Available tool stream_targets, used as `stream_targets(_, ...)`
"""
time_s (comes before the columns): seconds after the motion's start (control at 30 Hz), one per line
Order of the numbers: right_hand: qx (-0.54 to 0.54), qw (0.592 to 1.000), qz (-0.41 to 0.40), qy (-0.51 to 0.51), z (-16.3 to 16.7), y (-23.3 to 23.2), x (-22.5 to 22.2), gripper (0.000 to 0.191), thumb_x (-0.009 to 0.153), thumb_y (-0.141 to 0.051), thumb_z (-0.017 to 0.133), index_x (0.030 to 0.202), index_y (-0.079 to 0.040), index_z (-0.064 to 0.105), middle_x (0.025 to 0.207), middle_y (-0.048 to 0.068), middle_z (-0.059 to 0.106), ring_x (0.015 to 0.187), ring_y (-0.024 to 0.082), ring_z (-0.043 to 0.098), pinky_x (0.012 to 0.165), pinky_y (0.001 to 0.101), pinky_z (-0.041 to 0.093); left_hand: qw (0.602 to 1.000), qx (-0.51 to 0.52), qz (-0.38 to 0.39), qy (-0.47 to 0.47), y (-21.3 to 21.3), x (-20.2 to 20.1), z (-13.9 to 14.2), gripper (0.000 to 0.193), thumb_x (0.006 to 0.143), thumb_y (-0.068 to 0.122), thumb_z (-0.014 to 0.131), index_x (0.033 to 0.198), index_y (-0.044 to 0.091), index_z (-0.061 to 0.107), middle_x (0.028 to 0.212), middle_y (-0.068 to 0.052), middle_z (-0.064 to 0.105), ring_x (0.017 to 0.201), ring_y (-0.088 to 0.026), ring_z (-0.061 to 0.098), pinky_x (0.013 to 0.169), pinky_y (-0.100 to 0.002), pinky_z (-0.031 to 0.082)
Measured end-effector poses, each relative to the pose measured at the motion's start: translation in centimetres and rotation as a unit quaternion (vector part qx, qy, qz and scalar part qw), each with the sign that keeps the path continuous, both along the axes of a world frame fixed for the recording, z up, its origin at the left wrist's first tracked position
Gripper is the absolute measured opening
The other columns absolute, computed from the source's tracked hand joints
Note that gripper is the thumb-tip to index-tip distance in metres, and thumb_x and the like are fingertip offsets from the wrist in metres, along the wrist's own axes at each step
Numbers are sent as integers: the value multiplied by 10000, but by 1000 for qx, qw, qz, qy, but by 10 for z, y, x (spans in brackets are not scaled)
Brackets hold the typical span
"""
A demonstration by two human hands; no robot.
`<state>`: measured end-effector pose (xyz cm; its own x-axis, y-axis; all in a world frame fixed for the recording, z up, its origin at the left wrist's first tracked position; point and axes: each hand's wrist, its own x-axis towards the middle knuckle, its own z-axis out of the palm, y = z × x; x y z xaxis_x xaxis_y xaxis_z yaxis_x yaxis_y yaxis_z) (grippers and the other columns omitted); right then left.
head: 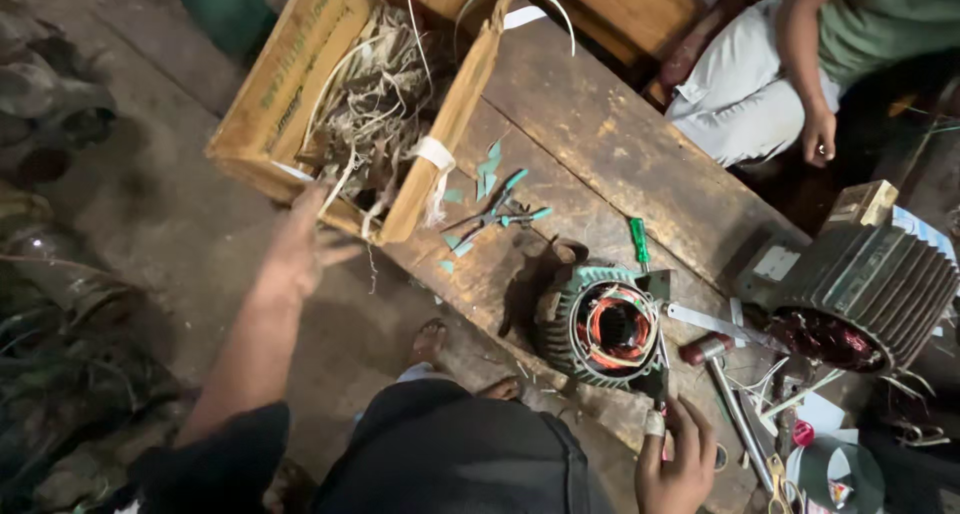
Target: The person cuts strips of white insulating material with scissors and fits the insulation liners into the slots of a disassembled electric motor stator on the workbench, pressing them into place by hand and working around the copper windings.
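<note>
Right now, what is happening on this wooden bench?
A person stands over the workbench. Their left hand reaches to the wooden box full of scrap wire, at its near corner. Their right hand rests at the bench edge beside a small motor stator with copper windings. Pliers and a hammer lie nearby. Another person sits at the far side.

floor [170, 204]: grey concrete, dusty | workbench [600, 144]: worn dark wood planks | light: dim
</note>
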<state>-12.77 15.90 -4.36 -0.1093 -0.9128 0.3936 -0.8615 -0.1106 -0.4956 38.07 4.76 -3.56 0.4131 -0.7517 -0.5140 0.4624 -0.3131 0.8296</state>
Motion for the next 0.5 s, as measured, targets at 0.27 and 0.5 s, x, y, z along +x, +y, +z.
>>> stream_targets(0.27,-48,997,-2,-54,-13,7,7,269,1001,-39,700,1267,1,677,1347,189,600,1086,253,699,929,328,605,960,-201,-88,174,-36,-14,26,357,991,259,580,1242,6,589,1246,-162,645,1173,-351,677,931,-682,594)
stream_targets(0.5,-65,996,-1,-65,-20,-16,20,300,978,-58,756,1228,72,653,1351,194,567,922,267,705,740,292,601,938,-174,-159,256,-139,-114,44,280,843,228,643,1043,33,639,1045,-162,641,926,-363,696,710,-666,622)
